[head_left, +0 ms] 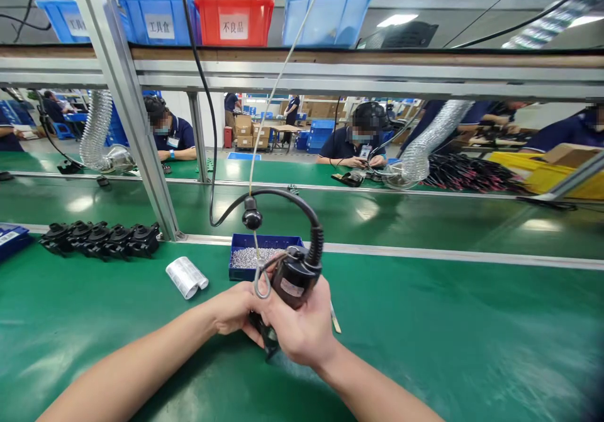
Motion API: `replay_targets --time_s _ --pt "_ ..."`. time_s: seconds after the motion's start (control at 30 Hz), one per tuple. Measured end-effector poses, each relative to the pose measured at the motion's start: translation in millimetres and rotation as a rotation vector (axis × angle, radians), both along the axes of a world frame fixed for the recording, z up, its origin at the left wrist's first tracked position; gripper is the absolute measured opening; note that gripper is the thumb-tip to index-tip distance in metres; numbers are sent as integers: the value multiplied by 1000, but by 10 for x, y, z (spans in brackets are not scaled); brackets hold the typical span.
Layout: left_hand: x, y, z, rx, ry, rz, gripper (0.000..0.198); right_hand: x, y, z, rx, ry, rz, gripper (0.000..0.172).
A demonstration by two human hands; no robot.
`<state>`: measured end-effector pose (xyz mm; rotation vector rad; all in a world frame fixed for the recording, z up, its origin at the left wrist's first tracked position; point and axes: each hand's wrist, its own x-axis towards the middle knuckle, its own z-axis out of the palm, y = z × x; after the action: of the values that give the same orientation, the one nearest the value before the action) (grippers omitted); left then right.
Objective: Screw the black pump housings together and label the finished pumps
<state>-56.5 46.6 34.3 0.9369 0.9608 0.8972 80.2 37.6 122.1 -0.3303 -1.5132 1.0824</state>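
My right hand is wrapped round the body of a black electric screwdriver, whose cable end points up. A metal hook ties the screwdriver to a thin cord hanging from above. Just left of it and slightly below, my left hand is closed on a black part at the screwdriver's lower end. Most of that part and the screwdriver's tip are hidden behind my hands. Directly behind them stands a dark blue bin full of small silvery screws.
Several black plastic assemblies line the bench at left, near a curled white paper. A metal upright rises behind them. Above runs a shelf with blue bins and a red bin. Co-workers sit across the green bench.
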Motion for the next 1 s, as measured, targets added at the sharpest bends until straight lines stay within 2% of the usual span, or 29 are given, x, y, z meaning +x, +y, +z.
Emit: replay_targets --time_s 0.1,0.23,0.33,0.47,0.77,0.9,1.0 --pt "-22 -3 61 -56 -3 -100 37 48 66 85 -43 -20 32 15" --pt "-61 41 61 -146 -43 -207 50 190 259 169 -111 22 62 21" --pt "-77 66 38 -156 -68 -204 56 234 411 144 -62 128 23 23" --pt "-69 60 30 -138 -90 -189 57 180 510 63 -52 160 65 27" --pt "-61 43 26 -103 -71 -207 53 72 491 79 -68 -20 108 30" --pt "-58 50 -7 -91 -61 -197 52 -45 495 56 -23 19 36 29" --pt "-58 45 -39 -81 -45 -211 51 -63 479 56 -31 24 47 27"
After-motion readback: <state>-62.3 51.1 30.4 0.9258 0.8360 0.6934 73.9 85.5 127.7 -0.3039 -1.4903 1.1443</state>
